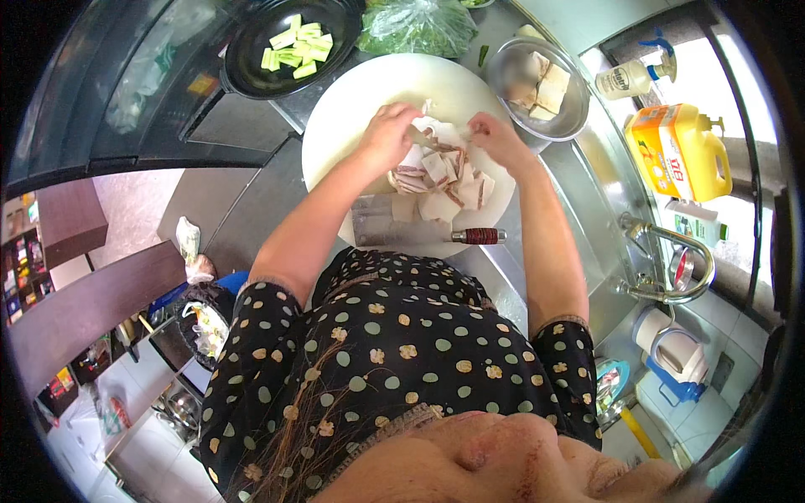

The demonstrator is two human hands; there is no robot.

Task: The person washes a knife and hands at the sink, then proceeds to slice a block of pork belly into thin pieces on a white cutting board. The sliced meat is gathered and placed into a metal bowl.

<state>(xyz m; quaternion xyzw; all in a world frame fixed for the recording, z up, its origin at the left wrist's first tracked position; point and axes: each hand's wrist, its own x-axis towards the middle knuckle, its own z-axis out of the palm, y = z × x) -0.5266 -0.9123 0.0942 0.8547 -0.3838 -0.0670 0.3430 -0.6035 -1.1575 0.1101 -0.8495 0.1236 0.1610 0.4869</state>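
Sliced pieces of fatty meat [440, 170] lie heaped on a round white cutting board [339, 107]. My left hand [391, 135] is over the upper left of the heap, fingers curled at a pale slice; whether it grips that slice is unclear. On the heap's upper right, my right hand [494, 135] has its fingertips drawn together, and what is between them cannot be made out. A cleaver [402, 226] rests flat on the board's near edge, its blade to the left and its dark red wrapped handle to the right. Neither hand touches it.
A black pan [251, 69] with cut green vegetable pieces [299, 47] stands at the upper left. Behind the board is a plastic bag of greens [418, 28]. A metal bowl [575, 116] with large pale chunks [553, 88] stands upper right, near a yellow jug [679, 151] and a faucet [704, 264].
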